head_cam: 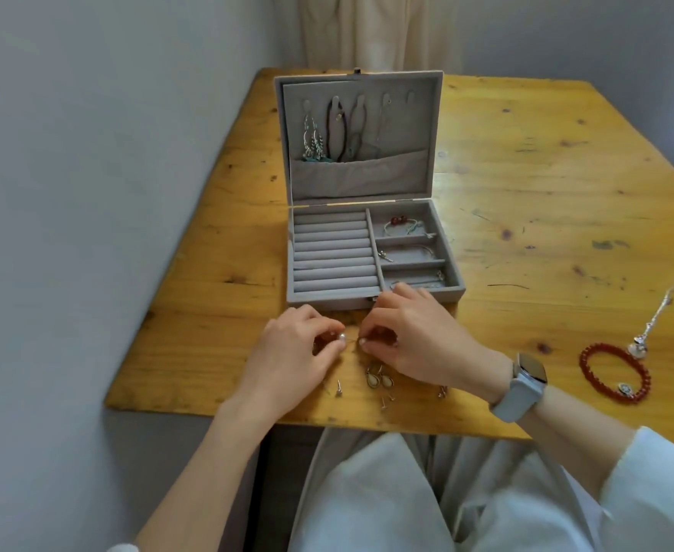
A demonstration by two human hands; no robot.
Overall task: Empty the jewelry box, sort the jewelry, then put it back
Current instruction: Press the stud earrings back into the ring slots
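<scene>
1 jewelry box (375,298), 2 hands, 1 red bracelet (590,374)

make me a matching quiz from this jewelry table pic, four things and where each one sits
Things:
1. red bead bracelet
2. white pearl piece
3. pair of drop earrings
4. hanging necklaces

Places:
A. inside the open lid of the grey jewelry box
B. pinched between both hands
C. far right on the wooden table
D. on the table just below the hands

Pairs: 1-C, 2-B, 3-D, 4-A

Upright lid (361,145) behind open compartments (411,249)
</scene>
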